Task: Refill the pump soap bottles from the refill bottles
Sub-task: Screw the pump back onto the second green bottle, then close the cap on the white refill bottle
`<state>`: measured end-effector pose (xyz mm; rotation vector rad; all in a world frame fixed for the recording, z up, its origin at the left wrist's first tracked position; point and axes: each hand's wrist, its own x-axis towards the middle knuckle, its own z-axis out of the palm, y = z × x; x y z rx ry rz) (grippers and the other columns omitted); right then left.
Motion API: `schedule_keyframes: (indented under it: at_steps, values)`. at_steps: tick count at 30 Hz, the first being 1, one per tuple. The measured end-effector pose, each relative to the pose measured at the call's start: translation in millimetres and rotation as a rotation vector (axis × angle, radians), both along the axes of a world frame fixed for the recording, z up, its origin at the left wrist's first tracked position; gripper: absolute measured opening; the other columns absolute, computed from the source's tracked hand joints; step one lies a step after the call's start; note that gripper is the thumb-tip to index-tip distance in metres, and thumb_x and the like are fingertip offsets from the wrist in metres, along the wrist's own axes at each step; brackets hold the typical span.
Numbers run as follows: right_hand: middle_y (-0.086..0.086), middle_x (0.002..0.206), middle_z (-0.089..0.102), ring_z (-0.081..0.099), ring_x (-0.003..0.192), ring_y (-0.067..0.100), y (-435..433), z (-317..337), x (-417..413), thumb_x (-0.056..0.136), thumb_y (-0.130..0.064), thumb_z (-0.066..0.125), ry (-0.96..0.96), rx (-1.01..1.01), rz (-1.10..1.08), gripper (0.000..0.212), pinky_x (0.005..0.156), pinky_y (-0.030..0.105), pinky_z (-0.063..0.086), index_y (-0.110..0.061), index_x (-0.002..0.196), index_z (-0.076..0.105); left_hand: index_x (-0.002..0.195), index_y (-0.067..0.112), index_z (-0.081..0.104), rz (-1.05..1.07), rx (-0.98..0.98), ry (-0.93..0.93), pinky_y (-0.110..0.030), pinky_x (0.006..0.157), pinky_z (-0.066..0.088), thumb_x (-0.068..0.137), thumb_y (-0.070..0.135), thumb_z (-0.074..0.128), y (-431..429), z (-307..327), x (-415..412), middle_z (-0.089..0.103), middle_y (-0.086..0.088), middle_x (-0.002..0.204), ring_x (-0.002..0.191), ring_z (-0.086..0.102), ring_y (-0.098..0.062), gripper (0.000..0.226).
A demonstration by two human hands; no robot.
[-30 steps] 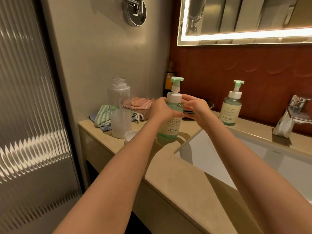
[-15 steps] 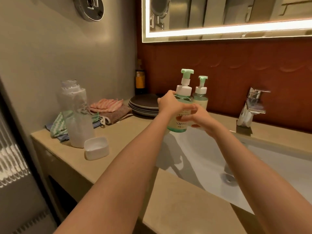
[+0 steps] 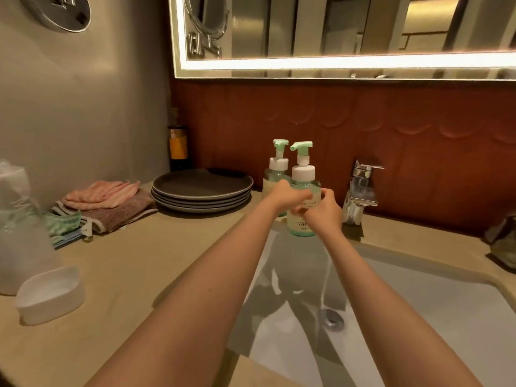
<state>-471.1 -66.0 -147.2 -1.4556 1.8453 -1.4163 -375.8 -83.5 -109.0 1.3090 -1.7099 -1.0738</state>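
Green-tinted, pump fitted, one pump bottle (image 3: 303, 177) is gripped at frame centre by the left hand (image 3: 287, 198) and right hand (image 3: 321, 212), seemingly refilled; the second pump bottle (image 3: 275, 174) just behind possibly awaits the refill bottle (image 3: 19, 233) at far left.

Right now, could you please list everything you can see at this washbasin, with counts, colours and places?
counter: one, beige, along the wall
sink: one, white, in counter
front pump bottle: one, green, at sink's back edge
rear pump bottle: one, green, counter behind it
refill bottle: one, translucent, counter's far left
tub: one, white, before refill bottle
plates: one stack, dark grey, left of pump bottles
cloths: one pile, pink, brown, green, left of plates
amber bottle: one, corner behind plates
tap: one, chrome, right of pump bottles
mirror: one, lit rim, wall above
left hand: one, grips front pump bottle
right hand: one, grips it too
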Motion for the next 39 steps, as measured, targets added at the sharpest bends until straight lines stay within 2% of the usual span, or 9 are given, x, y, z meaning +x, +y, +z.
schedule_keyframes:
  at_steps: [5,10,17,21,24,27,32,34,39]
  values:
    - [0.01,0.124,0.053,0.052,0.112,0.027,-24,-9,-12,0.081,-0.018,0.069,-0.063,0.015,-0.054,0.064,0.08,0.033,0.043,-0.013,0.133,0.031,0.147,0.013,0.017,-0.021,0.006,-0.004,-0.035,0.096,0.041,0.084,0.017,0.06,-12,-6,-17,0.036,-0.007,0.143,0.127,0.04,-0.024,0.077]
    - [0.011,0.13,0.05,0.046,0.121,0.031,-44,-15,-17,0.081,-0.018,0.069,0.044,0.028,-0.06,0.065,0.096,0.042,0.042,-0.011,0.134,0.032,0.128,0.007,0.042,-0.005,0.028,0.044,-0.033,0.089,0.046,0.081,0.005,0.054,-22,-13,-23,0.055,-0.005,0.115,0.105,0.051,-0.02,0.049]
    - [0.012,0.123,0.054,0.052,0.116,0.028,-50,-27,-20,0.076,-0.019,0.075,0.034,0.046,-0.168,0.059,0.088,0.037,0.046,-0.006,0.126,0.045,0.129,0.004,0.046,-0.016,0.062,0.03,-0.03,0.083,0.039,0.088,0.0,0.037,-26,-17,-29,0.052,-0.011,0.128,0.116,0.047,-0.025,0.043]
    - [0.014,0.126,0.051,0.051,0.117,0.03,-50,-24,-20,0.078,-0.016,0.073,0.03,0.062,-0.196,0.057,0.09,0.038,0.046,-0.003,0.126,0.045,0.132,0.004,0.042,-0.037,0.096,0.019,-0.032,0.09,0.038,0.09,-0.001,0.033,-25,-14,-33,0.049,-0.012,0.131,0.12,0.046,-0.028,0.043]
    - [0.014,0.125,0.053,0.053,0.115,0.028,-40,-23,-12,0.08,-0.014,0.07,0.026,0.001,-0.234,0.051,0.09,0.038,0.047,-0.003,0.124,0.048,0.12,0.005,0.049,-0.089,0.134,-0.031,-0.034,0.092,0.037,0.092,-0.003,0.033,-23,-16,-27,0.049,-0.013,0.124,0.113,0.044,-0.026,0.033]
    - [0.009,0.132,0.045,0.047,0.119,0.023,-20,-22,4,0.087,-0.007,0.059,0.062,-0.139,-0.259,0.046,0.095,0.031,0.042,-0.006,0.13,0.045,0.135,0.0,0.04,-0.046,0.15,-0.042,-0.035,0.099,0.038,0.092,-0.007,0.034,-21,-20,-8,0.042,-0.015,0.138,0.12,0.044,-0.027,0.044]
    - [0.006,0.129,0.045,0.047,0.111,0.017,-3,5,31,0.086,0.001,0.053,0.038,-0.204,-0.165,0.041,0.086,0.024,0.039,-0.011,0.124,0.048,0.127,0.004,0.052,0.007,0.123,0.061,-0.031,0.09,0.043,0.092,-0.01,0.039,-9,-5,37,0.052,-0.013,0.131,0.117,0.052,-0.023,0.041]
    - [0.006,0.121,0.053,0.05,0.107,0.017,-3,17,42,0.085,0.001,0.055,0.089,-0.133,-0.062,0.033,0.081,0.024,0.042,-0.011,0.116,0.054,0.121,0.005,0.057,0.037,0.072,0.056,-0.031,0.086,0.048,0.092,-0.008,0.04,1,5,61,0.058,-0.011,0.123,0.103,0.059,-0.021,0.036]
    - [0.002,0.101,0.06,0.055,0.101,0.017,8,26,99,0.087,-0.004,0.055,0.168,0.042,0.275,0.02,0.088,0.03,0.048,-0.011,0.103,0.065,0.113,0.007,0.06,0.151,-0.014,0.019,-0.022,0.067,0.054,0.094,-0.006,0.039,37,21,134,0.061,-0.011,0.112,0.088,0.063,-0.018,0.031]
